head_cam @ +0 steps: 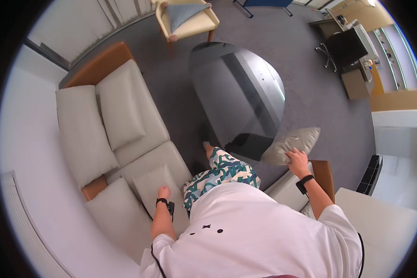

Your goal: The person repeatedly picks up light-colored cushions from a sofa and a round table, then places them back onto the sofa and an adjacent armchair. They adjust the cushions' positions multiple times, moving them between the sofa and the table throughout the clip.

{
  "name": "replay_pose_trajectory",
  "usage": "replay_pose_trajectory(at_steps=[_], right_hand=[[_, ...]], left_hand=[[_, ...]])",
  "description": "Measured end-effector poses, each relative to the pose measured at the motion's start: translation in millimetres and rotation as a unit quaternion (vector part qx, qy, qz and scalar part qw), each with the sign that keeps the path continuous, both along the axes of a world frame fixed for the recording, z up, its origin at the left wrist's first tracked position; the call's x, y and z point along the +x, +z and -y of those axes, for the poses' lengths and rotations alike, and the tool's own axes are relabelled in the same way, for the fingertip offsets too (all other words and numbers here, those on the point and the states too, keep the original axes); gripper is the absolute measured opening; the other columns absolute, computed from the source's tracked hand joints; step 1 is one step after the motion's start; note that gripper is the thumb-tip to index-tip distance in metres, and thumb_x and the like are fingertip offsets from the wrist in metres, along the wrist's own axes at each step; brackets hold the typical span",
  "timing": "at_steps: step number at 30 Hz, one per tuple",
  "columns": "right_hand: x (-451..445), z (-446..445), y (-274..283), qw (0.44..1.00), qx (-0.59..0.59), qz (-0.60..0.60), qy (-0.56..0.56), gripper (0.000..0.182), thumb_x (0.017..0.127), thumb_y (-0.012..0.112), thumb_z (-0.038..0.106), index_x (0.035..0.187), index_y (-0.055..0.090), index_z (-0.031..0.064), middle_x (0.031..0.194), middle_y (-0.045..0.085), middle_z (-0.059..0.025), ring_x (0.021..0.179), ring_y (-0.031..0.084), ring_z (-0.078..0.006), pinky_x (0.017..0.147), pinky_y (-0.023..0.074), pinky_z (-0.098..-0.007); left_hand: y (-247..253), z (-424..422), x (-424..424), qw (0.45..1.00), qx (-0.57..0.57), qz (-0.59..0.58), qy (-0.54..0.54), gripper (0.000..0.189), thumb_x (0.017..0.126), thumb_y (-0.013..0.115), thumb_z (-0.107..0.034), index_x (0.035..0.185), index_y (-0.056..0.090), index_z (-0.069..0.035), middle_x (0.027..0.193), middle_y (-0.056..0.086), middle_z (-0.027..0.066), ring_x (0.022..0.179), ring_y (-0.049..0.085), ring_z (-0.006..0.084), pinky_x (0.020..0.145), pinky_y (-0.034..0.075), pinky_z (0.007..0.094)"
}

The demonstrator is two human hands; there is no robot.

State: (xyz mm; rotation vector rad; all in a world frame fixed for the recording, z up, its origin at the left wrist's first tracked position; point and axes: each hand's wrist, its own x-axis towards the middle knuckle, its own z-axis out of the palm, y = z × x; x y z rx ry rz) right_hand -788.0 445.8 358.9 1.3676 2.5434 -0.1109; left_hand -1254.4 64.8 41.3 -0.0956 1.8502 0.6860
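My right hand [297, 160] grips the near edge of a grey-beige cushion [292, 144], which is lifted beside the right edge of the dark glossy coffee table [236, 93]. My left hand [164, 192] is over the sofa, in front of a light cushion [154, 180]; its fingers look curled, but whether it touches that cushion cannot be told. Further along the light grey sofa [153, 121], another cushion [120, 107] lies on the seat and a long back cushion [83, 135] rests behind it. A wider back cushion [120, 215] stands left of my left forearm.
A cream armchair [194, 26] holding a blue-grey cushion [184, 14] stands beyond the table. At the upper right are a black office chair [347, 47] and a desk. Another sofa section with a brown leather end [325, 177] lies under my right arm, near a white surface [378, 222].
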Motion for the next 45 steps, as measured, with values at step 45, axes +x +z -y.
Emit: replay_pose_trajectory(at_steps=[45], right_hand=[[300, 211, -82, 0.470, 0.313, -0.351, -0.747, 0.048, 0.077, 0.068, 0.038, 0.085, 0.058, -0.0079, 0.078, 0.061, -0.0259, 0.080, 0.059, -0.0432, 0.069, 0.0448, -0.0445]], left_hand=[[143, -292, 167, 0.862, 0.062, -0.032, -0.501, 0.029, 0.093, 0.044, -0.028, 0.115, 0.052, -0.011, 0.097, 0.061, 0.0051, 0.077, 0.058, 0.0155, 0.057, 0.042, 0.0292]])
